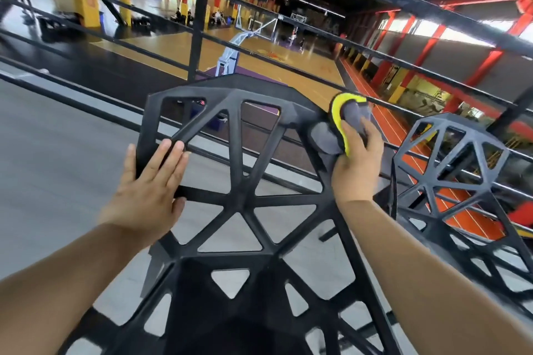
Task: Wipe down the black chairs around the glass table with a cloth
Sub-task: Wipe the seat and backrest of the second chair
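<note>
At upper right corner of the black chair (239, 153) backrest, pressing the grey-yellow cloth (350, 118) with right hand (357, 164), fingers curled around it. On left edge, resting left hand (150, 190) flat (fingers straight, holding nothing). Near on right, 1 second chair (450, 170).

A black lattice plastic chair (245, 181) stands front and centre, with the left hand (147, 196) on its back's left edge and the right hand (357, 164) holding a grey yellow-edged cloth (353, 112) on the upper right corner. A second black lattice chair (450, 181) stands to the right, seemingly apart. A black metal railing (199, 23) runs behind both.
</note>
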